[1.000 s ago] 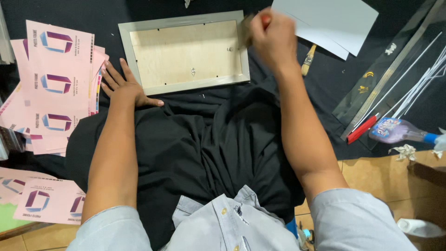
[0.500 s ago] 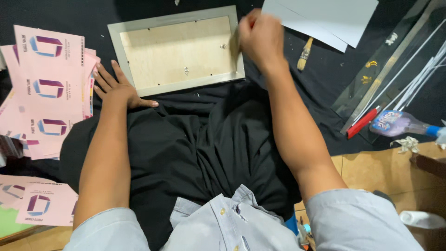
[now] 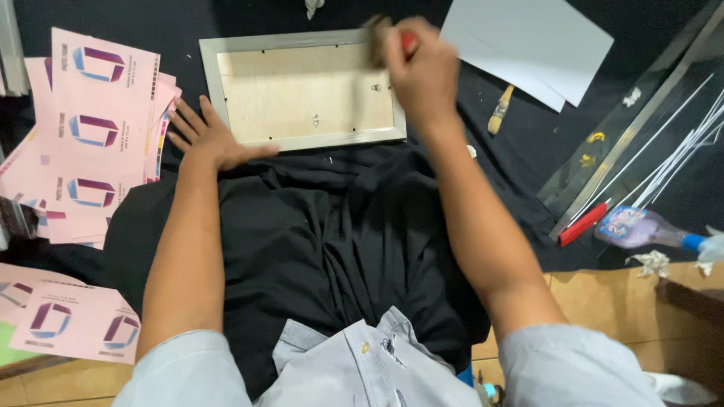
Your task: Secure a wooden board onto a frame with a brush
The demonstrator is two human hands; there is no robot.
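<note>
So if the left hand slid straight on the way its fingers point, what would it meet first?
Likely the pink printed sheets: the left hand lies flat on the black cloth, fingers aimed up-left toward them, beside the picture frame.

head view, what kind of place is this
Probably a small picture-framing workshop on the floor: a frame lies back-up on black cloth, pink printed inserts are stacked beside it, and white boards lie nearby.
</note>
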